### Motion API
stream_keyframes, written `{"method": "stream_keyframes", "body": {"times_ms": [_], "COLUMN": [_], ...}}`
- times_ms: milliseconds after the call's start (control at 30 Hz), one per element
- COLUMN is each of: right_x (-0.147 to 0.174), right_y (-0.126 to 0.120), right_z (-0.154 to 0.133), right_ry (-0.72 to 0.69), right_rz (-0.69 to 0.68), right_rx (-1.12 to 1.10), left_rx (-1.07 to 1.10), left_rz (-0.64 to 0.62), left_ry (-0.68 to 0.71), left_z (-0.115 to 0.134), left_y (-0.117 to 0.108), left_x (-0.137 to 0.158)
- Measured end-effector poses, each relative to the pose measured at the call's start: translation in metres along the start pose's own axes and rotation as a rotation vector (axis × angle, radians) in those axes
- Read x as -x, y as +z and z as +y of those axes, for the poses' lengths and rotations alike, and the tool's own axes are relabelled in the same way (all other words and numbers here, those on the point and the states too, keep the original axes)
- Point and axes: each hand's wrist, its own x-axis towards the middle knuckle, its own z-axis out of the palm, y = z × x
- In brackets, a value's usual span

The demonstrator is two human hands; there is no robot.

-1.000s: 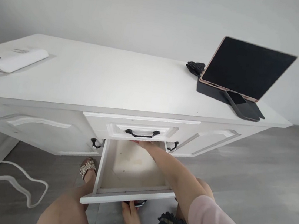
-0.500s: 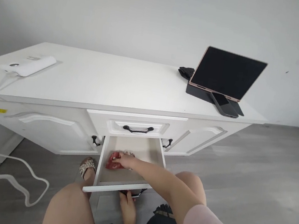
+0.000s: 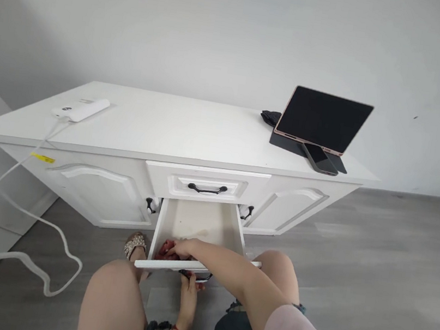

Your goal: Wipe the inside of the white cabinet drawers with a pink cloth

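A white drawer point(image 3: 230, 233) is pulled out below the closed top drawer. Inside it, close to its front panel, lies a crumpled red cloth-like item point(image 3: 167, 248) whose exact kind I cannot make out. My right hand point(image 3: 186, 248) reaches over the front panel and has its fingers closed on this item; the panel hides part of both. Below the panel, my left hand point(image 3: 189, 288) grips the dark drawer handle point(image 3: 203, 279) with bent fingers.
On the white cabinet point(image 3: 176, 125) stand a tablet point(image 3: 324, 120), a phone point(image 3: 320, 159), a black folded item point(image 3: 270, 118) and a white device point(image 3: 83, 110) with a trailing cable point(image 3: 46, 222). My knees flank the drawer.
My right hand and the red item have shifted toward the drawer's front panel. My left hand stays at the handle. The view has shifted, showing more of the cabinet's left end.
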Motion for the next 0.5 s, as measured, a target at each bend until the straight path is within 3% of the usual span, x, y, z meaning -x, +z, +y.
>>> {"method": "stream_keyframes", "body": {"times_ms": [167, 233, 333, 400, 500], "right_x": [0.023, 0.037, 0.072, 0.102, 0.142], "right_y": [-0.030, -0.052, -0.084, -0.094, -0.080], "right_z": [0.007, 0.014, 0.023, 0.024, 0.019], "right_ry": [0.010, -0.037, -0.103, -0.223, -0.364], "right_rz": [-0.230, -0.215, -0.109, 0.087, 0.378], "right_rx": [0.010, -0.022, -0.049, -0.058, -0.005], "left_rx": [0.084, 0.149, 0.232, 0.254, 0.290], "left_rz": [-0.026, -0.023, -0.043, -0.063, -0.083], "left_ry": [-0.062, -0.059, -0.054, -0.064, -0.078], "left_z": [0.004, 0.008, 0.016, 0.023, 0.034], "left_y": [-0.010, -0.015, -0.020, -0.020, -0.014], "left_x": [0.000, 0.001, 0.005, 0.009, 0.015]}}
